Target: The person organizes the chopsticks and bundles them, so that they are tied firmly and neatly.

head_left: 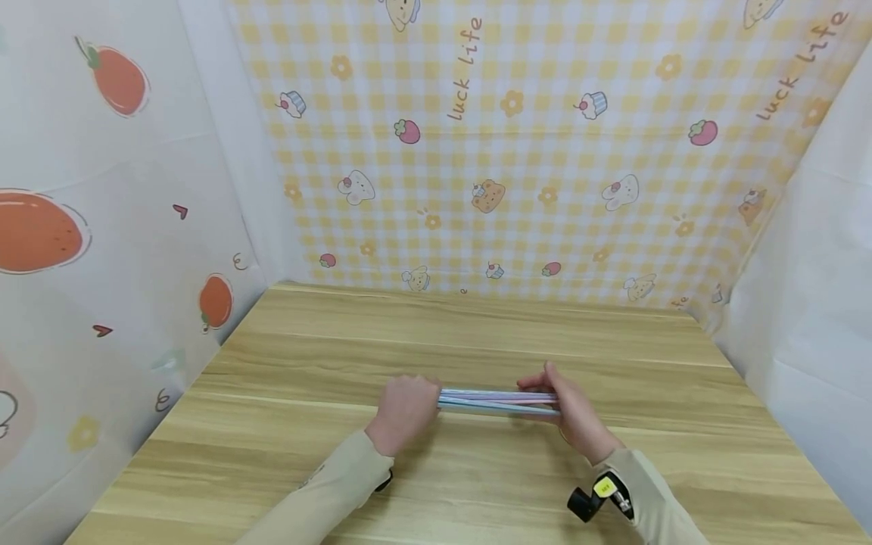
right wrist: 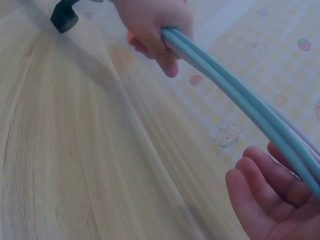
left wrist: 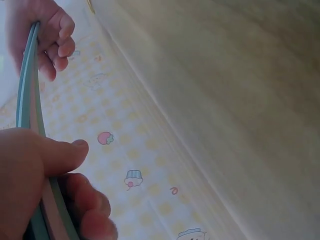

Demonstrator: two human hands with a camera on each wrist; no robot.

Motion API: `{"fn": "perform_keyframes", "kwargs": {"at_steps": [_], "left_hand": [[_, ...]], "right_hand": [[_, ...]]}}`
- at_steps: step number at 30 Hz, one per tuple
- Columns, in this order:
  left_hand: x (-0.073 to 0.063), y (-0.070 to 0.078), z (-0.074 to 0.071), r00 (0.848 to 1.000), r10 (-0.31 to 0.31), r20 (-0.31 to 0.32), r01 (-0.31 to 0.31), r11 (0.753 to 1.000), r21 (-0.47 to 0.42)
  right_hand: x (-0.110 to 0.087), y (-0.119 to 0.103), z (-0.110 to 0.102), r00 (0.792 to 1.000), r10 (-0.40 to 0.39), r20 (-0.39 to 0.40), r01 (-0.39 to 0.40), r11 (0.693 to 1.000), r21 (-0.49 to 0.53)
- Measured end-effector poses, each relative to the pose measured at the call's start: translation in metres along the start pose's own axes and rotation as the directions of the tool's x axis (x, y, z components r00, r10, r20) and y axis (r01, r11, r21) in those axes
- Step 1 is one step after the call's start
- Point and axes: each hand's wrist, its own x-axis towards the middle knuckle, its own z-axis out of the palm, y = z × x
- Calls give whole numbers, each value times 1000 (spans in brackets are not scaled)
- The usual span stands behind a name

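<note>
A bundle of long, thin pastel sticks [head_left: 497, 401], blue, lilac, pink and green, spans the gap between my two hands above the wooden table. My left hand [head_left: 406, 412] grips the bundle near one end, its fingers wrapped round it. In the left wrist view, the sticks [left wrist: 26, 100] run out past the left thumb. My right hand [head_left: 579, 416] is at the other end, its fingers relaxed and parted. Seen from the right wrist, the sticks [right wrist: 235, 95] cross over the right palm, without the fingers closed round them.
The wood-grain table [head_left: 477, 484] extends beneath both hands. A yellow checked cloth [head_left: 518, 166] hangs along its back edge, with a printed white cloth [head_left: 136, 174] at the left and a plain one [head_left: 811, 250] at the right. A small black camera [head_left: 582, 503] sits on the right wrist.
</note>
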Motion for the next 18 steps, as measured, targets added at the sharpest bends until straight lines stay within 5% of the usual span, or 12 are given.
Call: {"fn": "perform_keyframes", "kwargs": {"at_steps": [7,18], "left_hand": [[4,0,-4,998,50,-26,-48,997,64],[1,-1,6,998,-2,-58,3,1000,21]], "right_hand": [[0,-3,4,995,48,-92,-45,999,24],[2,-4,4,995,34,-95,-36,999,-21]]}}
